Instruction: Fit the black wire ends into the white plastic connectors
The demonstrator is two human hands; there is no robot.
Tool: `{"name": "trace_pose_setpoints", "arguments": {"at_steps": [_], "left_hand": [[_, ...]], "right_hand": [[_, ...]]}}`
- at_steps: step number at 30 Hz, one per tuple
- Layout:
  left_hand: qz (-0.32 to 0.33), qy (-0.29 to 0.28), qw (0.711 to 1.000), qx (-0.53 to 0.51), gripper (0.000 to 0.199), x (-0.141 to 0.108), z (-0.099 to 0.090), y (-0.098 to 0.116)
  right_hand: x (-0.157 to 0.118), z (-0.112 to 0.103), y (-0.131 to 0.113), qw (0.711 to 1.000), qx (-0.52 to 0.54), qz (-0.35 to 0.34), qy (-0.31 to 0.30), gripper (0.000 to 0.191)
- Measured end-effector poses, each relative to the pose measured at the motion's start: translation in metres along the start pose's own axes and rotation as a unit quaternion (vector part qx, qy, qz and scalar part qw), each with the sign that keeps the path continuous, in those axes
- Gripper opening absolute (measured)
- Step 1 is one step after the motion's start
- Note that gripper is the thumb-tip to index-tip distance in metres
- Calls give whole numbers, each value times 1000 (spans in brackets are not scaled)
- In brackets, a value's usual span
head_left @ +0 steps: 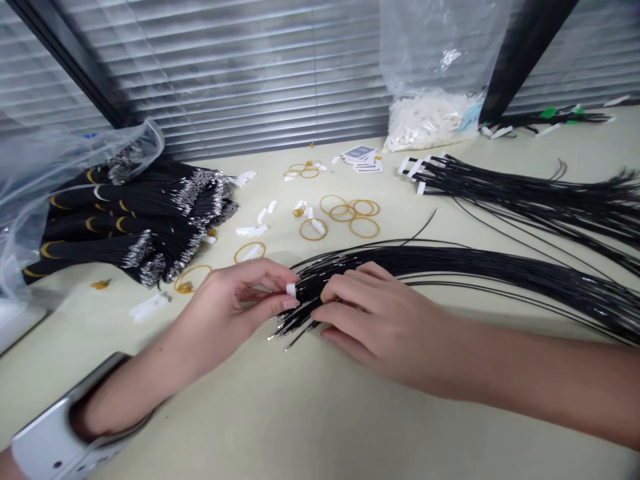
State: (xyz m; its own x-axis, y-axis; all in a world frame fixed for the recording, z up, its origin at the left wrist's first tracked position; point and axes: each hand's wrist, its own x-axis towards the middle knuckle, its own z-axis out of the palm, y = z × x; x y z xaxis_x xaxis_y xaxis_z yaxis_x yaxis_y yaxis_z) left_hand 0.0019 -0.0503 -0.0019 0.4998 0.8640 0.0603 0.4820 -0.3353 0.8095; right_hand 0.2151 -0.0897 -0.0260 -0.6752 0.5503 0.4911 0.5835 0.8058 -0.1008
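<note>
A long bundle of thin black wires (450, 260) with metal-tipped ends lies across the table from the right. At its left end, my left hand (255, 293) pinches a small white connector (291, 289) between thumb and forefinger, right against the wire tips. My right hand (370, 313) rests on the bundle just beside it, its fingers curled over some of the wires near their ends. What sits under those right fingertips is partly hidden. A pale watch-like band is on the left wrist.
Tied bundles of black wires (115, 220) lie partly in clear plastic at left. Yellow rubber bands (364, 227) and white connectors (150, 307) are scattered mid-table. Wires with white connectors (525, 193) lie at right. A bag of white pieces (425, 120) stands by the blinds.
</note>
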Motion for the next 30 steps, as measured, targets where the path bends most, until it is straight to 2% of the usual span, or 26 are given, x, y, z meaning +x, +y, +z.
{"name": "trace_pose_setpoints", "arguments": {"at_steps": [4,7,12,16,20,25,30], "left_hand": [[-25,-12,999,-22,12,-1,2,2],[-29,-17,999,-30,13,-2,2,1],[-19,-12,999,-25,13,-1,1,2],[-20,-7,999,-40,10,-3,1,5],[-22,-17,997,-68,7,-4,1,9],[-38,-16,996,-78,8,-3,0,10],[-39,-17,995,-96,9,-2,-1,11]], "right_hand": [[-4,2,0,999,-7,9,-44,10],[-2,0,0,998,-27,10,-51,10],[0,1,1,999,4,32,29,20],[2,3,2,996,14,48,67,14],[4,0,2,992,-6,60,115,17],[5,-2,4,987,-5,80,140,14],[4,-2,4,988,2,80,134,12]]}}
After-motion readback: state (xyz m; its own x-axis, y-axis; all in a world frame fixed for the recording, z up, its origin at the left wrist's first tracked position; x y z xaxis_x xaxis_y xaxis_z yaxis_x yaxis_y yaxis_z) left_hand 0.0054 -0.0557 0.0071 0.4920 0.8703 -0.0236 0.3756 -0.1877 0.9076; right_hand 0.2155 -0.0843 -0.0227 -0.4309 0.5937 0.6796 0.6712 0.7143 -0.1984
